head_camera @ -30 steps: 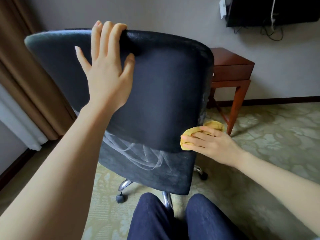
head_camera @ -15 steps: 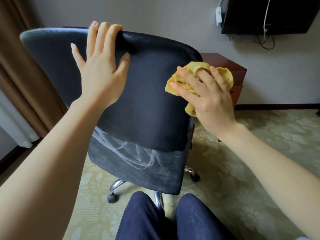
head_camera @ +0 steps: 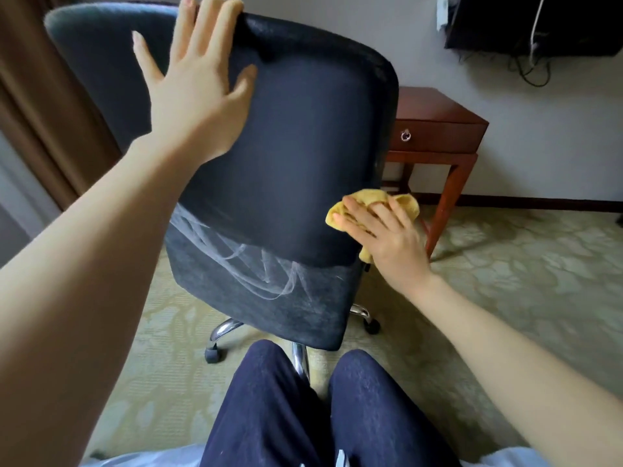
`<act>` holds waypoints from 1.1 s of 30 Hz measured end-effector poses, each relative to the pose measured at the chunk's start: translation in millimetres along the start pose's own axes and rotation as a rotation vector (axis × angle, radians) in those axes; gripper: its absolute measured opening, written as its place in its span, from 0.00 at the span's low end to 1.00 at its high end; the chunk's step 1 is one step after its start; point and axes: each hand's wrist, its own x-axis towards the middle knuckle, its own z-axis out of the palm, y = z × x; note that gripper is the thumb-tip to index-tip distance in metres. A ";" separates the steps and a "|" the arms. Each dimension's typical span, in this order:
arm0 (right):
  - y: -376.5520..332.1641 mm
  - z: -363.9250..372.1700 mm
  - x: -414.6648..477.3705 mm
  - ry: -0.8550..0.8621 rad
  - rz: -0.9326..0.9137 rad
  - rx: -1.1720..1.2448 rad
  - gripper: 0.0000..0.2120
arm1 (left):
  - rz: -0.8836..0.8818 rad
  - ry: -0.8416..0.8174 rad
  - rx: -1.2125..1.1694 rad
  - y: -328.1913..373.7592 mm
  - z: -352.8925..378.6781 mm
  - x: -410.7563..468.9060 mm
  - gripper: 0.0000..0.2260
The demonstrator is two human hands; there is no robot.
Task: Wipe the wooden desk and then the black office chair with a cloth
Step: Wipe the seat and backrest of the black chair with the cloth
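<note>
The black office chair (head_camera: 296, 146) stood on the patterned carpet (head_camera: 505, 281) with the rear of its backrest turned toward the person. The left hand (head_camera: 199, 92) was laid flat on the upper backrest, fingers straight and spread, their tips reaching the top rim; nothing was gripped. The yellow cloth (head_camera: 371, 198) was bunched against the lower right edge of the backrest and was pressed there by the right hand (head_camera: 387, 241), whose fingers lay nearly straight over it; the thumb could not be seen. The wooden tabletop (head_camera: 438, 109) stood beyond the chair, by the wall.

The chair was carried on castors (head_camera: 212, 355), so it was judged likely to roll or swivel under a sideways push. It would best be steadied at the stiff top rim, where the left hand was placed. The backrest looked padded and faintly textured, likely to drag at fabric. The cloth appeared soft, light and limp, best taken gathered under the palm.
</note>
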 end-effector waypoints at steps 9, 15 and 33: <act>-95.3 25.5 -32.9 -0.328 0.780 0.571 0.31 | 0.100 -0.214 -0.064 27.2 63.1 -112.7 0.32; -108.6 24.9 -66.2 -0.434 0.833 0.736 0.27 | 0.067 -0.432 -0.071 29.4 97.0 -166.5 0.32; -88.5 13.7 27.5 0.146 1.209 0.670 0.23 | -0.154 -0.477 -0.397 40.2 113.6 -191.5 0.28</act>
